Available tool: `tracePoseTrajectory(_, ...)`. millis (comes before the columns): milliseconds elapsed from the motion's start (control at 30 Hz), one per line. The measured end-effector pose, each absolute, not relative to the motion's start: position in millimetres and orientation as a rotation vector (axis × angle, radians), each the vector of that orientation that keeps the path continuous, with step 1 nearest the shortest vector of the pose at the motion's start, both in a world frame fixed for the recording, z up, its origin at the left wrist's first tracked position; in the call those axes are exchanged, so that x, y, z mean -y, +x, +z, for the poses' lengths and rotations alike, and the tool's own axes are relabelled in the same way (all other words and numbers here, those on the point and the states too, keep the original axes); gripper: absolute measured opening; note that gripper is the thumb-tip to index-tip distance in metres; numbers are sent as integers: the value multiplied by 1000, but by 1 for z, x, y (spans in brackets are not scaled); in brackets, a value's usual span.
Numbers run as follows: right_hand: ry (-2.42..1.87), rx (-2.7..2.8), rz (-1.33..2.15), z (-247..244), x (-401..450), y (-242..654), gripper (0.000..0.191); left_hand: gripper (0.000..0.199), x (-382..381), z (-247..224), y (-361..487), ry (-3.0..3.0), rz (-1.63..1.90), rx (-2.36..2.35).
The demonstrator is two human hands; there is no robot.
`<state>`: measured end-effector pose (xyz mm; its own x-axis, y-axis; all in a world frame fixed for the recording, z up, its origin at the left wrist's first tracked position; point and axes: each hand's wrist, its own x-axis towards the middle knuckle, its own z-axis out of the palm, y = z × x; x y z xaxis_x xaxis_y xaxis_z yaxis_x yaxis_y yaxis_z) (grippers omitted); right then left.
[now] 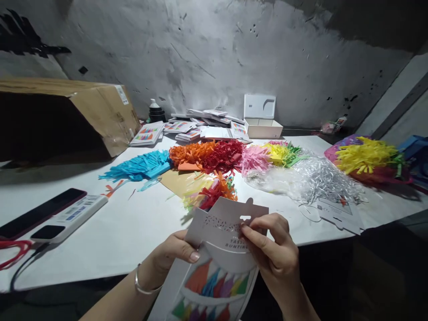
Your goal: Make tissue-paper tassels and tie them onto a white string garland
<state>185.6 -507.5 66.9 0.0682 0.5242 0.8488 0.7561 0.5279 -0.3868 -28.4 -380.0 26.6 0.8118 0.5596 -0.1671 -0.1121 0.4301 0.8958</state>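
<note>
My left hand (pixel 175 252) grips the left side of a white cardboard box (pixel 217 267), its thumb lying on the front face. The box is printed with colourful tassels and the words "tassel bunting". Its top flap has a hang hole, and my right hand (pixel 276 245) pinches the flap just below that hole. Right behind the box's top edge lies a small bunch of red, orange and green tissue tassels (pixel 219 189), partly in clear plastic. The box hides the fingers of my left hand behind it and my right hand's lower fingers are partly covered.
Blue tassels (pixel 140 165), orange tassels (pixel 190 154), red tassels (pixel 224 156) and pink tassels (pixel 254 159) lie across the white table (pixel 133 227). Silver strands (pixel 321 176) lie right. Printed boxes (pixel 147 133) are piled behind. A large carton (pixel 100 116), phone (pixel 43 211) and power bank (pixel 70 218) are left.
</note>
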Motion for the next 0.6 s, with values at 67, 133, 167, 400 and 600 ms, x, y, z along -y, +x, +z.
tracePoseTrajectory(67,-1142,1597,-160,66,509,188,32,31,380,23,-26,931,366,-447)
tracePoseTrajectory(133,-1185,1577,-29,66,511,191,26,30,379,20,-24,898,328,-424)
tracePoseTrajectory(167,-1204,1564,37,66,511,193,24,30,378,19,-24,911,320,-426)
tracePoseTrajectory(400,-1227,1526,175,67,507,195,12,30,386,39,-18,986,340,-526)
tracePoseTrajectory(600,-1047,1487,239,49,539,218,13,28,393,66,-21,1092,590,-740)
